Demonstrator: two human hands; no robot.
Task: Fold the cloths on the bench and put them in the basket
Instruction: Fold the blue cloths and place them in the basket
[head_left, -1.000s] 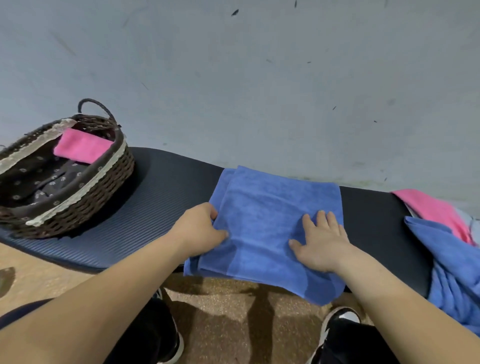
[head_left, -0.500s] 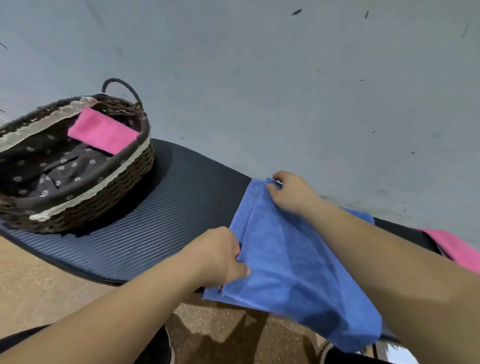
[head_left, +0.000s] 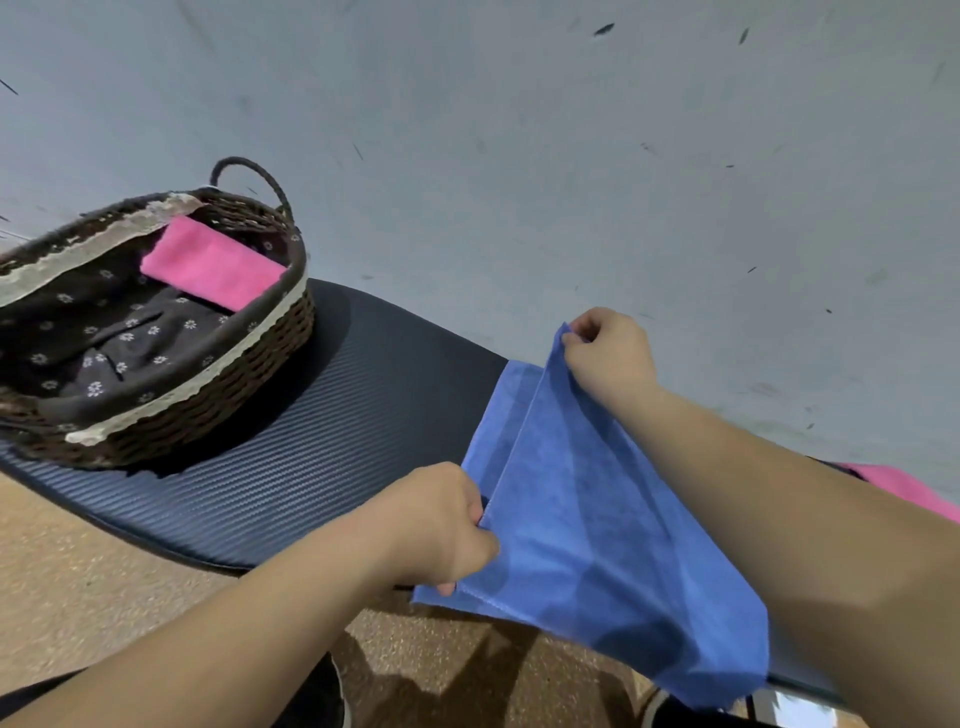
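Now L hand (head_left: 436, 525) & R hand (head_left: 610, 358) pinch blue cloth (head_left: 582, 519), held edge running near-to-far.

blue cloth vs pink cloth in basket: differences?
The blue cloth lies on the bench, overhanging its front edge; the pink cloth sits in the basket. The left hand and right hand pinch the blue cloth; nothing touches the pink cloth. The blue cloth is loosely doubled, the pink cloth a neat compact rectangle. Both are plain fabric.
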